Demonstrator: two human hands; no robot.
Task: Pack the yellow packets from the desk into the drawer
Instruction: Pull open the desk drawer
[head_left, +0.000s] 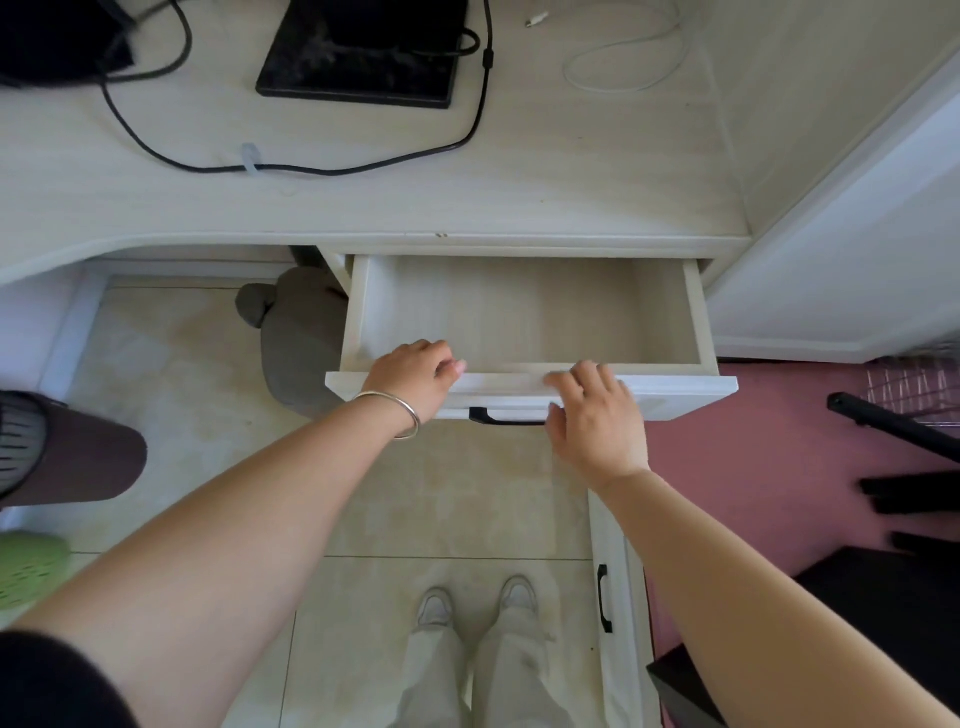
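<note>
Head view: desk (571, 171) holds cables (291, 169) and a black stand (358, 67), no yellow packets in sight; the drawer (696, 312) beneath stands pulled out, bare. Left hand (415, 376) curls over its front rim, right hand (597, 415) spreads loose fingers by the handle (506, 418), both nearer the drawer than the desktop.

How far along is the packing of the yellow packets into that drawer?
Done: the drawer stands open, its visible inside bare. In hand: the left hand grips its front edge, and the right hand rests on it by the black handle. Left: all the packing; no yellow packets show in the drawer or on the desk.
</note>
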